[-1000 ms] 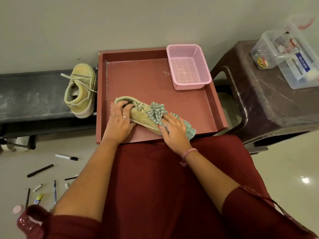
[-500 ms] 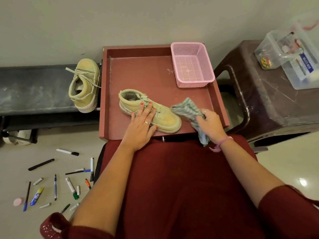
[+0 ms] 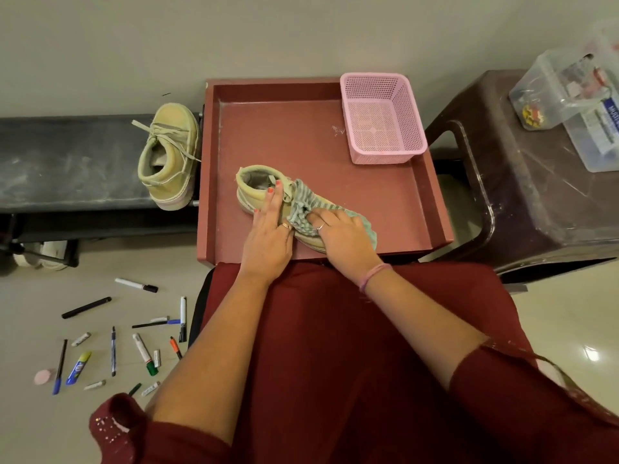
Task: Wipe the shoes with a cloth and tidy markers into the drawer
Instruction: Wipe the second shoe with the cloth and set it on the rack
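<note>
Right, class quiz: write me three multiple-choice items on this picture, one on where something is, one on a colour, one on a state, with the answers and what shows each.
1. Where is the second shoe, the one not being wiped?
A. on the dark bench left of the drawer
B. inside the basket
C. on the floor among the markers

2. What colour is the basket?
A. blue
B. pink
C. black

3. What is the right hand doing?
A. hanging idle
B. lifting a marker
C. pressing the striped cloth on the shoe

Answers:
1 A, it sits on the bench beside the drawer.
2 B, its mesh walls are pink.
3 C, its fingers lie on the cloth over the shoe, while the left hand steadies the shoe.
</note>
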Demonstrator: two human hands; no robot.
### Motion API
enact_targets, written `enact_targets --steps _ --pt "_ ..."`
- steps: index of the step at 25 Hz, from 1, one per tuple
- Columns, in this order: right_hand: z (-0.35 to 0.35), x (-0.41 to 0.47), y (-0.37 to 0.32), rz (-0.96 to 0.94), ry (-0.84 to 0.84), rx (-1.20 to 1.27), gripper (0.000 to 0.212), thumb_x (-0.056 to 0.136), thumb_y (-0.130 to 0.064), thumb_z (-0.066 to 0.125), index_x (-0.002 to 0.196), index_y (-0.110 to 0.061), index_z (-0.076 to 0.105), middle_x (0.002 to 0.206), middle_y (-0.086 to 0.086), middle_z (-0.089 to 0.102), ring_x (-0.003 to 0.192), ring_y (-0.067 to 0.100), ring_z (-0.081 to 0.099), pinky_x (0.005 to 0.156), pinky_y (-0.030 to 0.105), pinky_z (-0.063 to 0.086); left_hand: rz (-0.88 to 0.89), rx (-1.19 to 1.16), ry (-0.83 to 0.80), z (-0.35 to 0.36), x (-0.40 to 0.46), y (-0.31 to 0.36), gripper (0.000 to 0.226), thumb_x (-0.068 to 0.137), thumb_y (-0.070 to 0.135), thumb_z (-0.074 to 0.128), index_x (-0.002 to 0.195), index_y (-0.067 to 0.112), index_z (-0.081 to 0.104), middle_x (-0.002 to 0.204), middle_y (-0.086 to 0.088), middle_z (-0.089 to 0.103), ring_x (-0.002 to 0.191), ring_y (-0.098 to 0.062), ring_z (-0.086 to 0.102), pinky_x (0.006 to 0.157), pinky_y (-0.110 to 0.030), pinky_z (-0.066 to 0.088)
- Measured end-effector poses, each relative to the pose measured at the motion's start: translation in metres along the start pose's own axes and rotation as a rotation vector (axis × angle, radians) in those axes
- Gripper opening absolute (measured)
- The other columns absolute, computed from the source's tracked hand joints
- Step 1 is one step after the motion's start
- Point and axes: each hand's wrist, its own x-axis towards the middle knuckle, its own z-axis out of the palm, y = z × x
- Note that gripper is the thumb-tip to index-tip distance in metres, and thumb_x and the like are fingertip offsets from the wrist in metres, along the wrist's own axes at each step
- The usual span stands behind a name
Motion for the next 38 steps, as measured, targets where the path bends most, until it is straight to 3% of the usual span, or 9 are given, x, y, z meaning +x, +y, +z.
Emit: enact_targets --steps 3,8,13,19,28,31,33,35,38 --pt "-0.008 0.000 0.022 -0.051 -0.083 -0.136 0.040 0.098 -0.015 0.035 0.137 -0.022 0.044 0.134 -0.004 0.046 0.123 0.022 0.041 0.087 0.039 0.037 0.039 0.153 -0.073 0.000 -0.004 -0.002 0.046 0.102 0.020 0.037 0.148 0.015 0.034 0.162 -0.010 -0.002 0.149 -0.024 -0.006 0.115 -0.056 0.021" --pt "-0.042 0.006 0.028 -0.093 -0.213 -0.309 0.029 0.092 -0.007 0.045 0.113 -0.016 0.062 0.117 0.004 0.054 0.110 0.026 0.050 0.083 0.042 0.041 0.015 0.214 -0.114 0.001 -0.006 -0.002 0.051 0.103 0.027 0.030 0.153 0.024 0.019 0.162 -0.013 -0.001 0.147 -0.022 -0.013 0.115 -0.056 0.017" --pt "-0.072 0.016 0.068 0.357 0.103 0.339 0.011 0.082 -0.006 0.052 0.079 -0.010 0.061 0.081 0.008 0.056 0.086 0.034 0.059 0.065 0.031 0.038 -0.001 0.189 -0.159 0.003 -0.001 -0.003 0.053 0.104 0.026 0.029 0.154 0.024 0.012 0.161 -0.012 -0.008 0.142 -0.018 -0.023 0.115 -0.056 0.011" --pt "0.000 -0.002 0.001 0.049 -0.091 -0.016 0.051 0.096 -0.007 0.038 0.144 -0.023 0.037 0.146 -0.002 0.043 0.120 0.023 0.044 0.084 0.038 0.040 -0.018 0.189 -0.193 -0.001 -0.002 -0.002 0.045 0.103 0.024 0.031 0.147 0.014 0.036 0.162 -0.011 -0.007 0.148 -0.023 -0.016 0.115 -0.057 0.009" --pt "-0.027 -0.042 0.047 -0.018 -0.222 -0.120 0.054 0.093 -0.006 0.049 0.140 -0.030 0.043 0.144 -0.012 0.044 0.126 0.016 0.043 0.098 0.040 0.042 -0.022 0.260 -0.244 -0.004 -0.001 -0.002 0.054 0.104 0.031 0.026 0.154 0.026 0.005 0.161 -0.010 -0.011 0.148 -0.024 -0.016 0.114 -0.058 0.012" --pt "-0.056 -0.022 0.047 0.136 -0.278 -0.061 0.052 0.081 0.004 0.055 0.125 -0.025 0.061 0.110 0.004 0.065 0.091 0.024 0.060 0.073 0.033 0.052 -0.021 0.256 -0.261 -0.006 0.001 -0.002 0.054 0.105 0.031 0.026 0.154 0.026 0.004 0.161 -0.010 -0.011 0.148 -0.024 -0.016 0.114 -0.059 0.011" --pt "-0.067 -0.011 0.052 0.294 -0.068 0.111 0.054 0.079 0.006 0.047 0.119 -0.025 0.065 0.106 0.008 0.068 0.094 0.029 0.063 0.073 0.035 0.052 -0.025 0.259 -0.275 -0.005 0.002 -0.001 0.054 0.105 0.031 0.026 0.154 0.026 0.004 0.161 -0.010 -0.012 0.147 -0.025 -0.017 0.114 -0.059 0.010" --pt "-0.063 -0.006 0.049 0.268 0.039 0.312 0.059 0.079 0.007 0.045 0.127 -0.023 0.060 0.120 0.010 0.065 0.108 0.031 0.060 0.088 0.038 0.051 -0.028 0.253 -0.286 -0.004 0.003 0.000 0.054 0.105 0.030 0.026 0.154 0.025 0.004 0.161 -0.010 -0.011 0.147 -0.025 -0.018 0.114 -0.059 0.009" --pt "-0.021 -0.019 0.014 0.033 -0.252 0.117 0.068 0.091 -0.001 0.045 0.151 -0.022 0.022 0.158 0.006 0.021 0.143 0.037 0.022 0.114 0.050 0.026 -0.027 0.221 -0.287 -0.004 0.003 -0.002 0.053 0.103 0.024 0.031 0.153 0.020 0.017 0.161 -0.010 -0.010 0.147 -0.024 -0.017 0.115 -0.060 0.008"
